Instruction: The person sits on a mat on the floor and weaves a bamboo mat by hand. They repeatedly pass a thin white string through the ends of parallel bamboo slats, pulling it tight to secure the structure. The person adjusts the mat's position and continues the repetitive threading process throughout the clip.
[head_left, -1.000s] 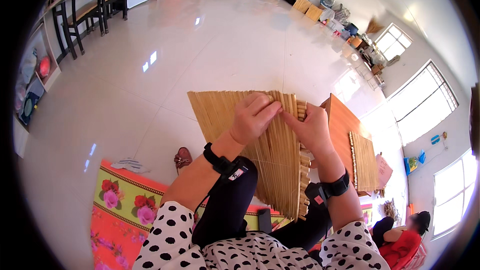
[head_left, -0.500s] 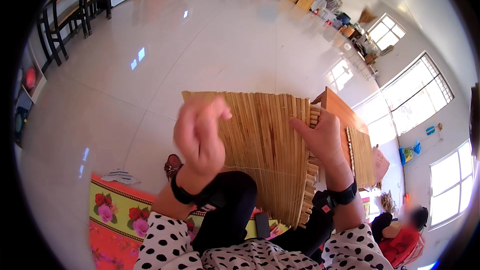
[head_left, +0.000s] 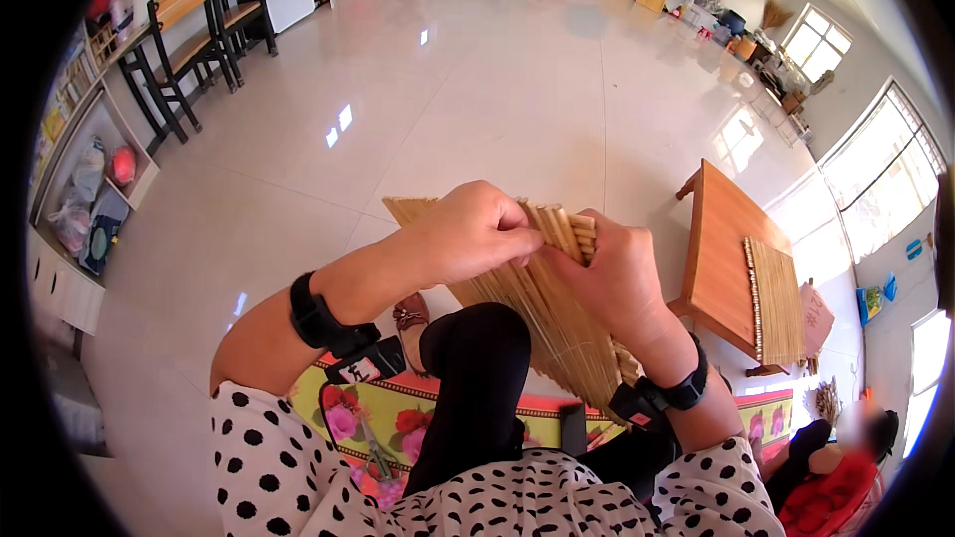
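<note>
A stiff mat of straw-coloured stalks (head_left: pixel 537 303), tied side by side with thin thread, slants over my lap. My right hand (head_left: pixel 619 273) is closed round its upper right edge, the thumb lying over the stalks. Beside that thumb, my left hand (head_left: pixel 477 239) presses its fingertips together against the stalks near the top edge. Whatever those fingertips pinch is too small or too hidden to make out. Several stalk ends (head_left: pixel 580 229) stick out between the two hands. The mat's left corner shows beyond my left wrist.
To the right stands a low wooden table (head_left: pixel 711 259) bearing another stalk mat (head_left: pixel 778 303). Scissors (head_left: pixel 376 457) lie on a flowered cloth (head_left: pixel 403 428) by my knee, and a dark phone (head_left: pixel 572 428) is near my lap. A person in red (head_left: pixel 836 497) sits at lower right.
My left hand has moved right, from in front of the mat's left part to the stalks beside my right thumb. The mat now tilts more steeply. The view has shifted left.
</note>
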A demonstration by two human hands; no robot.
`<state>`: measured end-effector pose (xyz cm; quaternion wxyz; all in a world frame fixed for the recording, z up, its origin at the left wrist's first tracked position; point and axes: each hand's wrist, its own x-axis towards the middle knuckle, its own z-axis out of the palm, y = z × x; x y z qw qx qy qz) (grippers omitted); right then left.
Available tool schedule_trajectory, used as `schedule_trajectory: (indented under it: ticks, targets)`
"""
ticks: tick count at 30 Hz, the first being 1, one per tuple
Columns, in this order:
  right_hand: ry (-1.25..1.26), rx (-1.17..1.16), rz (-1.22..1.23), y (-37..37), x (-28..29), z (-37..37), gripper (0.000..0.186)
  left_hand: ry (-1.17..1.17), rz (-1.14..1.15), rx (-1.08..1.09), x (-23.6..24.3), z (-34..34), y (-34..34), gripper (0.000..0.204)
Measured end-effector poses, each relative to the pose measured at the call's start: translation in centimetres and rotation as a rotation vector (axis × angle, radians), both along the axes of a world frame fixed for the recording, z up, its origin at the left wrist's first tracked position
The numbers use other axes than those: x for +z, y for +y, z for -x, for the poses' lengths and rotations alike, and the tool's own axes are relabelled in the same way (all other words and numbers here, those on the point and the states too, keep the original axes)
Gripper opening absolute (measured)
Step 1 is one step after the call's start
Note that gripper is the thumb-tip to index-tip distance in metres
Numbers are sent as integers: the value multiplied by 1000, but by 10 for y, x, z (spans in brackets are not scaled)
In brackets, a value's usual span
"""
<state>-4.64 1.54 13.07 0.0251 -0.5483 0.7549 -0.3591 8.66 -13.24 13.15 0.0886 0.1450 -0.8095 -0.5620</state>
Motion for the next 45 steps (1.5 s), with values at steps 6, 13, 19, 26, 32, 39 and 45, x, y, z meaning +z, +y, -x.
schedule_trajectory:
  ticks: [6,13,19,26,32,39,45]
  targets:
    - [44,60,3,8,-8,-23,28,-39,144,69,-6,-25,20,26]
    - [114,-58,-37,7,-2,-2,32,-72,228,-177,-3,-108,44,25]
    - [36,-100,-5,4,-1,14,31,338,908,375,-29,-110,41,14]
    - [-15,-157,18,15,-5,34,28,708,656,264,-33,-84,44,20]
    - [16,-148,20,21,-3,17,26,744,120,-81,-52,-57,39,22]
    - [2,-115,20,23,-1,-5,25,568,39,458,-79,-2,70,27]
    - [16,-123,-16,25,3,-6,23,531,124,541,-75,6,83,27]
